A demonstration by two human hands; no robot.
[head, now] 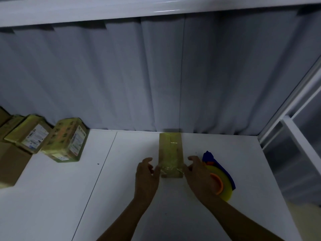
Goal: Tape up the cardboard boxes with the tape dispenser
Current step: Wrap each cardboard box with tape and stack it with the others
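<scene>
Taped narrow box [170, 150] lies beside blue dispenser [225, 182].

Two hands are counted, the left hand [146, 174] and the right hand [199, 174], with one tape dispenser [221, 178]. One long box [171, 150] and two labelled boxes [65, 141] [28, 136] are plainly seen (more cardboard [10, 164] at the left edge cannot be counted).

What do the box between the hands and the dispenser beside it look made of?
The box: brown cardboard, matte, glossy where clear yellowish tape wraps it. The tape dispenser: likely hard plastic, smooth blue body, orange hub, holding a translucent yellowish tape roll.
</scene>
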